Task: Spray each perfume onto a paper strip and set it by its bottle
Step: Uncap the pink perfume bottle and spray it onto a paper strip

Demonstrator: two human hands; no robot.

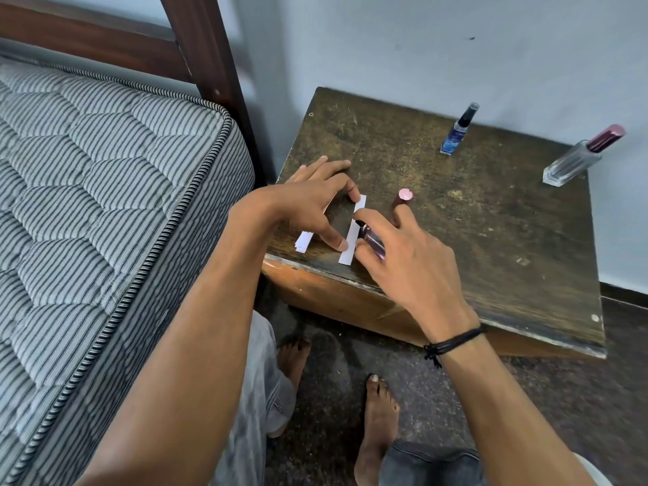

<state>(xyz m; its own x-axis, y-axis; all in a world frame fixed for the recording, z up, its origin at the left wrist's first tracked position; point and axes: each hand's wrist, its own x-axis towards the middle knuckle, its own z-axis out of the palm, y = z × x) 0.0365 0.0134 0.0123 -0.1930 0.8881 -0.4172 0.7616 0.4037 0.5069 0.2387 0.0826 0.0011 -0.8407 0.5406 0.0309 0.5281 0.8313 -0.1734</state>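
Three bottles on the table (456,219): blue one (456,135) upright at 12 o'clock, clear one (575,159) at 2 near the right edge, pink one (372,242) gripped in the right hand (406,261) near the front edge. One cap (403,198) standing apart, just past the right fingers. One strip (353,229) flat at centre, its near end touching the front edge, pinned by the spread left hand (315,208). Spare strips (303,242) at 9 under that hand, count unclear. Open tabletop at 3 to 5 o'clock. Mattress (105,191) crowding the 9 o'clock side.
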